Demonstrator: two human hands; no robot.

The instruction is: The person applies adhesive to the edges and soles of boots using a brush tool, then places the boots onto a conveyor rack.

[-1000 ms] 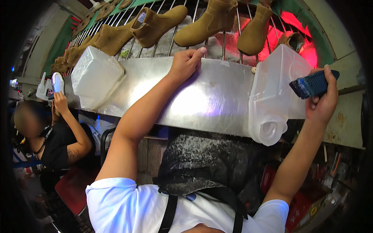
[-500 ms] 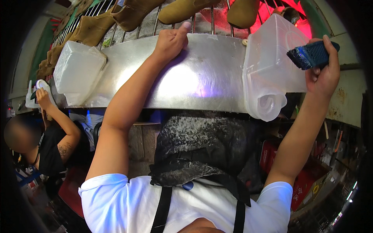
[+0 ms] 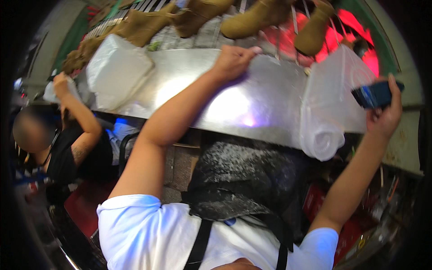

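Over the far part of the shiny metal bench (image 3: 274,112), my left hand (image 3: 231,65) is curled into a fist with the thumb stretched out to the right. Nothing shows between its fingers. My right hand (image 3: 384,117) is raised at the far right, gripping a broad dark blue brush (image 3: 378,95) whose darker bristle end points left. Beside the brush stands a translucent plastic container (image 3: 330,85), with a white rounded piece (image 3: 321,141) at its near end. Just beyond my left fist, a tan boot (image 3: 252,20) lies on metal bars.
More tan boots (image 3: 315,31) line the rack behind the bench, where a red glow (image 3: 357,29) shows at right. A second translucent container (image 3: 119,72) stands at the bench's left. Further left, a co-worker's hand (image 3: 63,85) is at a whitish item. Red boxes (image 3: 315,198) sit below right.
The whole view has shifted, so bench, boots and containers appear further right and turned slightly. My left hand stays curled near the bench's far edge; my right hand keeps the brush raised.
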